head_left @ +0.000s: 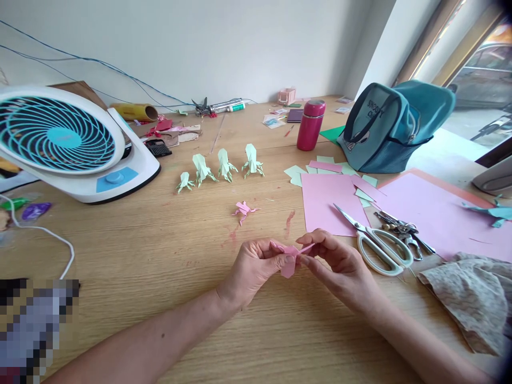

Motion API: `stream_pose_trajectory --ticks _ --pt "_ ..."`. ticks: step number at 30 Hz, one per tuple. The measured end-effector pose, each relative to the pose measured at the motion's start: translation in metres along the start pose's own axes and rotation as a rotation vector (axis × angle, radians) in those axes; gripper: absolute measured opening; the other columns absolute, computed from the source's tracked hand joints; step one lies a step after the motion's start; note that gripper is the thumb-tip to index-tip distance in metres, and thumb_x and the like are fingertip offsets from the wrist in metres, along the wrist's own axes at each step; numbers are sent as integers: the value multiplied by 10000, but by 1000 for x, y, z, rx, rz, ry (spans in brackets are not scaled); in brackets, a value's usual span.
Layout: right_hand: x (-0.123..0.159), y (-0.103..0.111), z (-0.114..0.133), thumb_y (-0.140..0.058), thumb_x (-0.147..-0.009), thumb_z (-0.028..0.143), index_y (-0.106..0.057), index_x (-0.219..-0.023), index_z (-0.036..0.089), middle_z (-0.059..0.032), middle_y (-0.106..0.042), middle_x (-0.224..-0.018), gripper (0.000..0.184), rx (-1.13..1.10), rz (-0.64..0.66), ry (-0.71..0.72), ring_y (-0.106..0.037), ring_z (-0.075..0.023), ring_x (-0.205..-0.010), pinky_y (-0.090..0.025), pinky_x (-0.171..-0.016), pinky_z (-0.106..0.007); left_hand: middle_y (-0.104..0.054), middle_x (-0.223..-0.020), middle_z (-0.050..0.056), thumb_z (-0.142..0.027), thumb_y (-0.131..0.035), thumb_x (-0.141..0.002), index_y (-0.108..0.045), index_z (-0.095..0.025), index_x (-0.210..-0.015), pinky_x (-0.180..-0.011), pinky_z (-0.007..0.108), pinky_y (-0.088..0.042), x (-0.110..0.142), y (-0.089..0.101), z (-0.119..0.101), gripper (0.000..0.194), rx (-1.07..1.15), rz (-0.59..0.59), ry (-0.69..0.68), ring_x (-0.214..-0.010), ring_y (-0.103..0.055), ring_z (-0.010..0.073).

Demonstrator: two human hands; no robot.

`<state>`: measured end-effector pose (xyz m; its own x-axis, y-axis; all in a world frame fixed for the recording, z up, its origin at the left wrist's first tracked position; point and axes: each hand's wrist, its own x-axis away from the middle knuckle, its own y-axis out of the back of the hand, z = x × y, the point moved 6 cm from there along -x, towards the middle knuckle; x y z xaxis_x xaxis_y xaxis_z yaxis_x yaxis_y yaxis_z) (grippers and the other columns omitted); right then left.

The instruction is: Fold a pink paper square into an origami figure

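Between my two hands, just above the wooden table, is a pink origami figure (288, 269) with a broad flap hanging down and thin points at its sides. My left hand (256, 264) pinches its body between thumb and fingers. With thumb and fingertips my right hand (338, 266) grips the thin point on its right side. Beyond my hands a small pink origami frog (244, 209) lies on the table. Farther back stands a row of several pale green origami frogs (204, 168), the leftmost being the smallest.
White-handled scissors (382, 248) and keys (408, 232) lie right of my hands, by pink paper sheets (332, 200). Behind are a magenta bottle (311, 125) and a teal bag (396, 128). A fan (116, 178) stands at left; a cloth (472, 298) lies at right.
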<state>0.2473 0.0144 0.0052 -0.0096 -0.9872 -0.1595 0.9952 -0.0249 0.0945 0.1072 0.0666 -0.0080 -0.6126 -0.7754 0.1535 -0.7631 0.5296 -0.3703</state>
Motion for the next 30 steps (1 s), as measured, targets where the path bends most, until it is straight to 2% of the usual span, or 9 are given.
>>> stream_pose_trajectory --ticks 3,5,12,19,23,30 --pt "-1 0 6 -593 -959 239 -643 -1008 239 -16 -613 -904 70 42 17 59 -596 -156 -782 -481 -746 -326 -728 -663 11 -338 -870 -729 -760 -134 -776 -739 269 -538 0 -4 4 237 93 39 65 -650 -673 123" --pt "-1 -1 9 -564 -969 218 -658 -959 228 -18 -617 -871 94 60 32 82 -604 -155 -772 -486 -742 -328 -732 -682 13 -342 -885 -707 -748 -127 -777 -721 272 -545 0 -4 7 265 130 35 109 -634 -680 125" --pt "-1 -1 6 -571 -963 231 -661 -947 202 -42 -629 -890 96 38 40 42 -624 -169 -803 -514 -771 -355 -770 -807 47 -340 -891 -702 -684 -128 -815 -522 182 -467 0 -1 14 317 205 47 248 -629 -714 127" --pt "0 -2 -1 -581 -974 279 -647 -970 204 -38 -637 -885 99 -75 46 -18 -639 -165 -806 -527 -764 -338 -774 -784 54 -337 -869 -739 -694 -121 -876 -515 164 -499 2 -2 20 310 256 87 341 -603 -713 109" --pt "0 -1 0 -597 -966 318 -645 -932 201 -30 -630 -866 131 -94 -2 -2 -617 -153 -785 -515 -725 -297 -773 -767 55 -321 -879 -728 -708 -117 -876 -523 165 -525 4 -5 21 305 310 104 399 -597 -710 103" --pt "0 -5 1 -619 -943 367 -599 -907 210 -10 -623 -791 162 -153 -31 -56 -608 -145 -709 -520 -675 -289 -765 -763 53 -324 -882 -725 -714 -103 -870 -515 148 -536 6 -7 20 313 316 78 427 -601 -704 91"
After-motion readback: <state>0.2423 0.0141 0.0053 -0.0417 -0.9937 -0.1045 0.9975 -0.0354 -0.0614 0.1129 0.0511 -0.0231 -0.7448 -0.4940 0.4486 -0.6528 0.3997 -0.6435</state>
